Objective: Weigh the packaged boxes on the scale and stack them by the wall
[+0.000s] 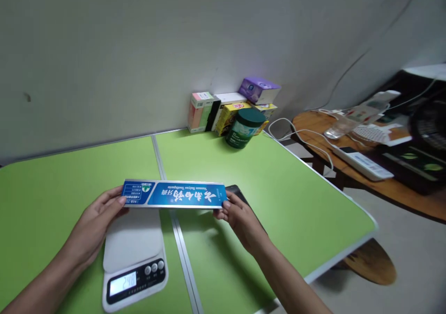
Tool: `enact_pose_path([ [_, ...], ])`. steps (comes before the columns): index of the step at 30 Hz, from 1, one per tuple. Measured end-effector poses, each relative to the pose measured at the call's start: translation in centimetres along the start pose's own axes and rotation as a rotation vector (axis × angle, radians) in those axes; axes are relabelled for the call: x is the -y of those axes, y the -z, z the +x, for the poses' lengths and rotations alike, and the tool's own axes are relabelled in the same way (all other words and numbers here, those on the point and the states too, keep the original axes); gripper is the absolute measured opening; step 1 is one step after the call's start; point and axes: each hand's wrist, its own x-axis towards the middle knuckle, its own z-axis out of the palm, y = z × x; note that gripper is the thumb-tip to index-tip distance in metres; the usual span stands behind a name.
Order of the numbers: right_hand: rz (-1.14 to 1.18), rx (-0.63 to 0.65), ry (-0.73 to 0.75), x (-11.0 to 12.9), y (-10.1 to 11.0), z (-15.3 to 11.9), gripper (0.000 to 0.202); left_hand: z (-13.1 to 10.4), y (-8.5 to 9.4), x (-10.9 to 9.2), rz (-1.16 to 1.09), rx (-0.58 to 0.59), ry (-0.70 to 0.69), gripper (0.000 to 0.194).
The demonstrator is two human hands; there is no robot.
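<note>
A long blue toothpaste box (184,194) is held level above the green table, its printing upside down to me. My left hand (94,223) grips its left end between thumb and fingers. At the right end, my right hand (244,219) pinches the box the same way. Under the box's left part sits a white digital scale (134,242), its lit display reading what looks like 248. A dark flat object (237,192) lies on the table, partly hidden behind my right hand and the box.
Against the wall stand several small cartons (201,112), a purple box (259,89) on top, and a green jar with a dark lid (245,128) in front. Right of the green table (296,202), a wooden table (310,123) bears a power strip (364,163), a bottle (358,114) and white cables.
</note>
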Motion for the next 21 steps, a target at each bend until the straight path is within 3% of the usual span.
enact_pose_path([
  [5,0.041,-0.104,0.053,1.3,3.2,0.2,0.054,-0.3,-4.5,-1.2,-0.072,0.129,0.000,0.026],
  [10,-0.044,-0.193,0.173,4.2,5.4,2.4,0.049,0.1,-9.3,-2.0,-0.032,0.176,-0.151,0.022],
  [15,-0.237,-0.247,0.296,11.2,6.5,7.7,0.040,2.1,-15.1,-5.4,0.151,0.241,-0.530,0.033],
  [21,-0.299,-0.376,0.497,21.0,5.7,17.8,0.015,7.6,-23.1,-13.0,0.285,0.148,-0.962,0.031],
])
